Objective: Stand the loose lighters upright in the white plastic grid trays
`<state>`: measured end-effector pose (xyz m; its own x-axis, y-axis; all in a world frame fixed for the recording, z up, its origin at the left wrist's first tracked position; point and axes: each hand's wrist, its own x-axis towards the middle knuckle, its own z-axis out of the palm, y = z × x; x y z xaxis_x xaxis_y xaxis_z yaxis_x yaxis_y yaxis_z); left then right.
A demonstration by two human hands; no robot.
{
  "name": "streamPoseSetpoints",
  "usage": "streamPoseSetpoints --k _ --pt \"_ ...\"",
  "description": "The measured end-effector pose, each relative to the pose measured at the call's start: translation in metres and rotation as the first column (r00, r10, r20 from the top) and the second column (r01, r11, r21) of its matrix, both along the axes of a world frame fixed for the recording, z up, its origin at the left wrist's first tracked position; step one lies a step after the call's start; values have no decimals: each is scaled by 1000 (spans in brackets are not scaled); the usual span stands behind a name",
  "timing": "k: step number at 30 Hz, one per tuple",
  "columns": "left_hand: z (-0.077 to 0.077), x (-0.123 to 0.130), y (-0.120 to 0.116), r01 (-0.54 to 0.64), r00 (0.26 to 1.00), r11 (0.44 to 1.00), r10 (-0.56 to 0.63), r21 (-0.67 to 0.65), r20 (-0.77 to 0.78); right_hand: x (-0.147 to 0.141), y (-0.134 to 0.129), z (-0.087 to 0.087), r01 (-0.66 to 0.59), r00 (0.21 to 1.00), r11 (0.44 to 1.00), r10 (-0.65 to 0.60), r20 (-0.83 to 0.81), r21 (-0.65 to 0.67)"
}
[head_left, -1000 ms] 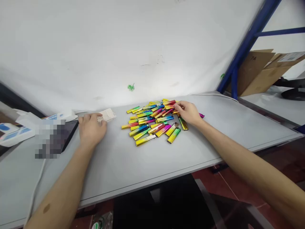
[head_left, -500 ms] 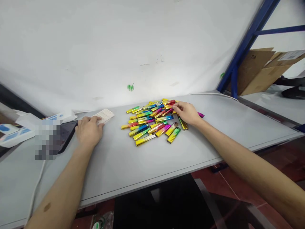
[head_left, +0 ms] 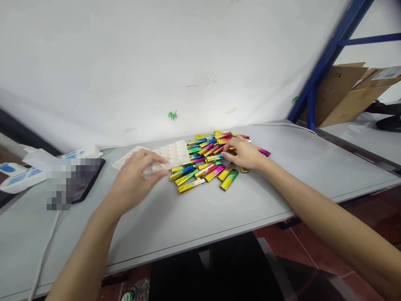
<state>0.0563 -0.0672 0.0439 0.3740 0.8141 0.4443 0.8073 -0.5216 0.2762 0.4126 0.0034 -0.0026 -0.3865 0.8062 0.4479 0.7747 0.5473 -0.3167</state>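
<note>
My left hand (head_left: 136,177) is raised over the table with thumb and fingers closed on one end of a white sheet with rows of raised bumps (head_left: 173,154). The sheet's far end reaches over the left edge of a pile of shiny lighters (head_left: 214,169) in yellow fading to red, blue, green, purple or silver. A second white bumpy sheet (head_left: 123,160) lies on the table, partly behind my left hand. My right hand (head_left: 242,152) rests at the right side of the pile, thumb and fingers curled close together among the lighters. What lies between its fingertips is hidden.
A dark phone-like device (head_left: 92,179), partly pixelated, lies at left beside white-and-blue packaging (head_left: 23,177). A white cable (head_left: 46,246) runs down the left side. The white wall (head_left: 140,75) bounds the table's back. A blue frame (head_left: 319,71) and cardboard boxes (head_left: 341,92) stand right.
My left hand has lifted a bumpy sheet and carried it right to the pile, uncovering another sheet. My right hand has shifted slightly nearer me over the lighters.
</note>
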Motion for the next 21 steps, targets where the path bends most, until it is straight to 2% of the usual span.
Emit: streamPoseSetpoints --k 2,4,6,8,10,15,21 --pt "4 13 -30 136 990 984 -138 -118 -7 -1 0 0 -22 999 1000 22 49 6" --pt "3 23 -57 214 972 951 -231 -224 -53 -2 -1 0 -39 996 999 38 85 4" --pt "-1 31 -75 234 953 910 -285 -343 -107 -3 -2 0 -40 992 999 40 116 -3" --pt "-7 37 -80 218 945 877 -300 -428 -134 -4 -2 1 -35 989 999 35 141 -5" --pt "-13 43 -75 186 946 867 -285 -463 -154 -4 -1 1 -32 987 999 32 157 -3" --pt "-24 48 -43 132 953 875 -242 -465 -184 -3 1 0 -71 987 997 72 141 -16" --pt "-30 46 -15 107 962 898 -203 -427 -185 -2 1 -3 -23 999 997 25 24 -68"
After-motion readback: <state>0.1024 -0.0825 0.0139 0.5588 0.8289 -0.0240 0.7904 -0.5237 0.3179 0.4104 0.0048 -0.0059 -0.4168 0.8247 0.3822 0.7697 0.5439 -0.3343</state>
